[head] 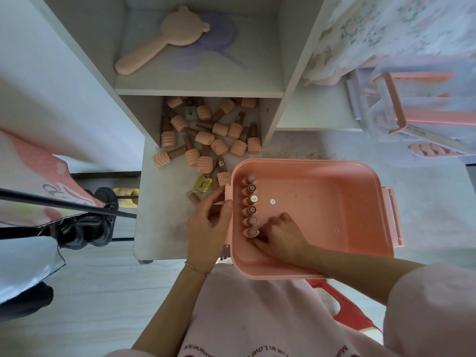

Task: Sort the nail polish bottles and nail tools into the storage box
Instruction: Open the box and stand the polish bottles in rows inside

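The storage box (360, 176) is a pink moulded-plastic tub with rounded corners, smooth walls and a latch on its right side; it sits at the near right part of the pale surface (159, 228). Inside it, a row of six nail polish bottles (251, 204) stands against the left wall, each seen from the end as a small round face. The rest of the box floor carries only two small round stickers.

The right hand (279, 234) reaches into the box — its fingers curl around the nearest bottle in the row. The left hand (208, 228) rests outside, against the left wall of the box, fingers bent over the rim; whether it holds anything cannot be told.

The loose bottles (206, 132) lie in a scattered pile beyond the box, partly under a low shelf (198, 91). Each has a ribbed peach cap and a slim brown body. A small yellow translucent block (202, 184) lies at the near edge of the pile, beside the box.

On the shelf above lies a matte peach hand mirror (164, 39) with a bear-eared round head and a thick handle.
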